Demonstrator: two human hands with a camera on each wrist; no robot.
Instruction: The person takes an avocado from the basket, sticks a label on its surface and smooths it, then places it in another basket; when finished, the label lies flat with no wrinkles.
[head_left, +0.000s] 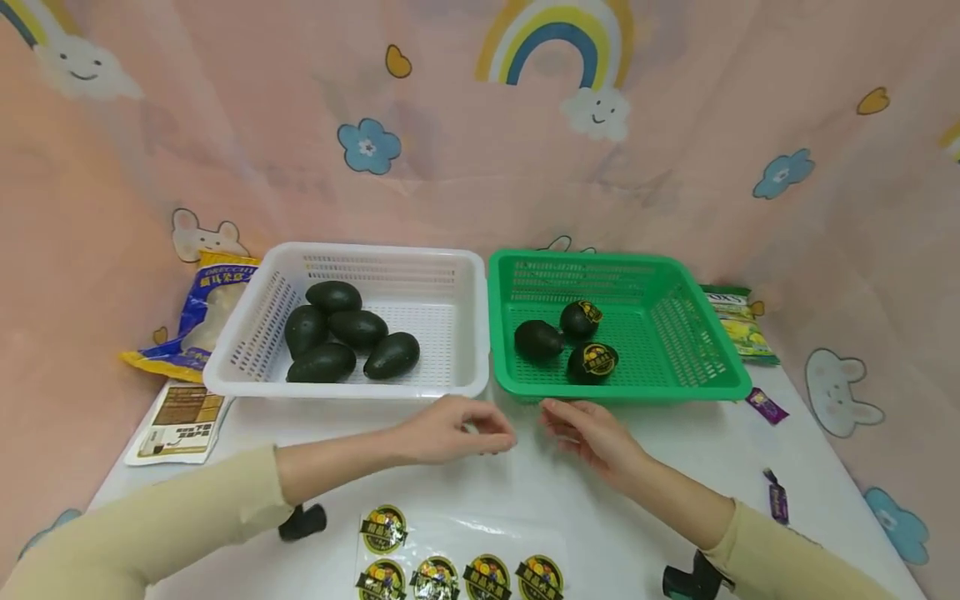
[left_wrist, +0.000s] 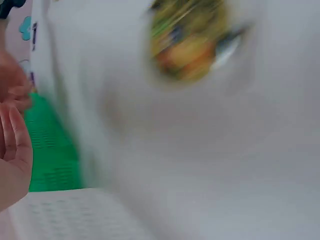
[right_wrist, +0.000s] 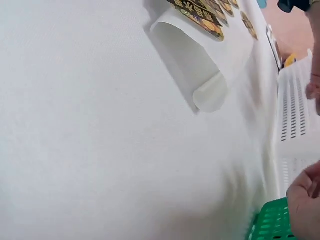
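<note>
A white basket (head_left: 457, 333) holds several dark avocados (head_left: 358, 328) without stickers. Beside it, a green basket (head_left: 697, 333) holds three avocados; two (head_left: 592, 361) carry round yellow-and-black stickers and one (head_left: 537, 339) shows none. My left hand (head_left: 491, 433) rests on the white table just in front of the gap between the baskets, fingers loosely curled, with nothing visible in it. My right hand (head_left: 558, 417) lies a little to its right, fingers relaxed, below the green basket's front rim. A clear sticker sheet (head_left: 457, 567) lies near me; the right wrist view shows its curled edge (right_wrist: 207, 92).
A blue and yellow bag (head_left: 197, 321) and a printed packet (head_left: 180, 421) lie left of the white basket. A green snack bag (head_left: 738, 325) and small purple wrappers (head_left: 767, 406) are on the right. A pink patterned cloth backs the table. The left wrist view is blurred.
</note>
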